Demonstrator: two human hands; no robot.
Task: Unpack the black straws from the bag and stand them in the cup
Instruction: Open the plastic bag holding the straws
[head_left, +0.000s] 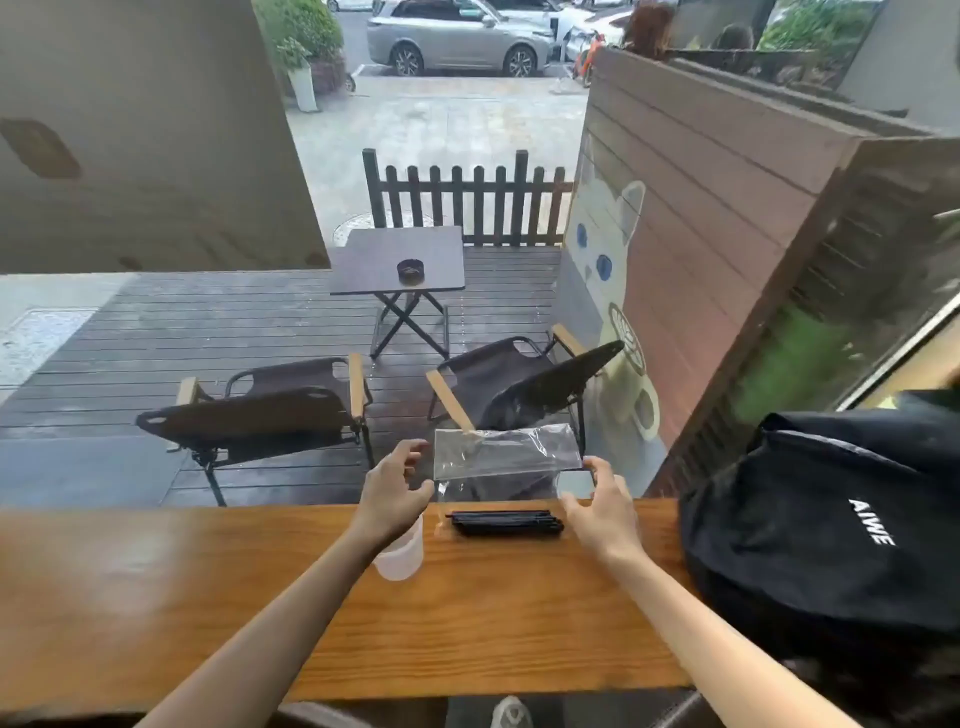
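A clear plastic bag (506, 452) stands upright at the far edge of the wooden counter (208, 582). A bundle of black straws (506, 522) lies flat in the bag's bottom, on the counter. My right hand (605, 512) holds the bag's right edge between thumb and fingers. My left hand (395, 491) is at the bag's left edge with its fingers curled and its thumb against the plastic; a grip cannot be made out. A translucent cup (402, 556) stands on the counter under my left wrist, partly hidden by it.
A black backpack (831, 525) fills the counter's right end, close to my right forearm. Beyond the counter is a deck with two folding chairs (270, 410) and a small table (400, 260). A wooden partition (701, 234) rises at the right.
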